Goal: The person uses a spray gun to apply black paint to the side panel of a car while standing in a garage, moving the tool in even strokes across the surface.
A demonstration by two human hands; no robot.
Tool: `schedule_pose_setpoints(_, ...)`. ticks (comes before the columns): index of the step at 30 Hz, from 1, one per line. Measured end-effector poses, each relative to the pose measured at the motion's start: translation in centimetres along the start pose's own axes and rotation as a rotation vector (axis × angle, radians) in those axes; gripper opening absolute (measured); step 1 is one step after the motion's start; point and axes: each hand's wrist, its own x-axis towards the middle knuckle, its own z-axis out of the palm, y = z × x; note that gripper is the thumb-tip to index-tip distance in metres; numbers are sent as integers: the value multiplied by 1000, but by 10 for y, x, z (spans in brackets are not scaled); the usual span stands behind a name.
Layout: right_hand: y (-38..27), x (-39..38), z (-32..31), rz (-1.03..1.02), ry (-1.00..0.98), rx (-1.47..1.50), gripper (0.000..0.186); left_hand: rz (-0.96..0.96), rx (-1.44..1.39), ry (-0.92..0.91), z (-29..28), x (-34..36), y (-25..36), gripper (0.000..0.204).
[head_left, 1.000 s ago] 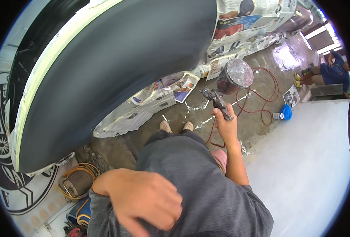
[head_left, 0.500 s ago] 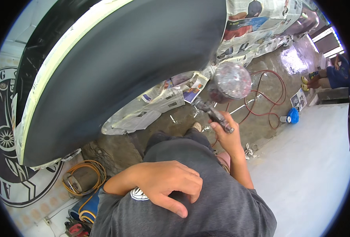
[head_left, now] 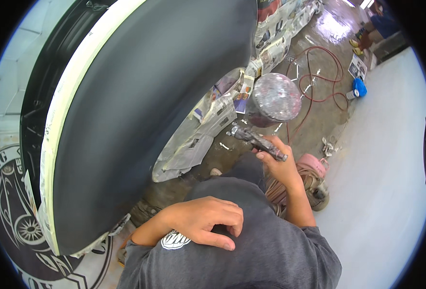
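My right hand (head_left: 281, 166) grips the handle of a spray gun (head_left: 257, 139) whose round, paint-speckled cup (head_left: 273, 99) stands above it. The gun sits close to the lower edge of a big dark grey car panel (head_left: 145, 96) that fills the upper left. My left hand (head_left: 204, 221) rests flat against my own grey shirt at the chest, fingers loosely curled and holding nothing. Cream masking tape (head_left: 61, 115) runs along the panel's left edge.
Newspaper masking (head_left: 208, 130) covers the wheel below the panel. A red air hose (head_left: 319, 82) loops over the wet concrete floor, beside a blue object (head_left: 360, 87). A coiled pink hose (head_left: 311, 168) lies by my right arm. A person (head_left: 374, 26) sits at the far upper right.
My right hand has brought the spray gun nearer and higher, up beside the panel's lower edge. My left hand has stayed on my chest, shifting slightly.
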Motion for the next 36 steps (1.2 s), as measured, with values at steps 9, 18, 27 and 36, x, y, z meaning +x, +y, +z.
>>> schedule_pose_setpoints(9,-10,-45,71,-40,231,-99,39,-251,7,23,40,-89,-22,22)
schedule_pose_setpoints(18,-7,-80,91,-30,17,-45,35,-259,69,34,52,-113,-24,23)
schedule_pose_setpoints(27,40,-32,90,160,287,248,24,-247,111,91,63,-118,-29,21)
schedule_pose_setpoints(36,44,-13,83,204,517,234,31,-250,153,151,70,-120,-27,20)
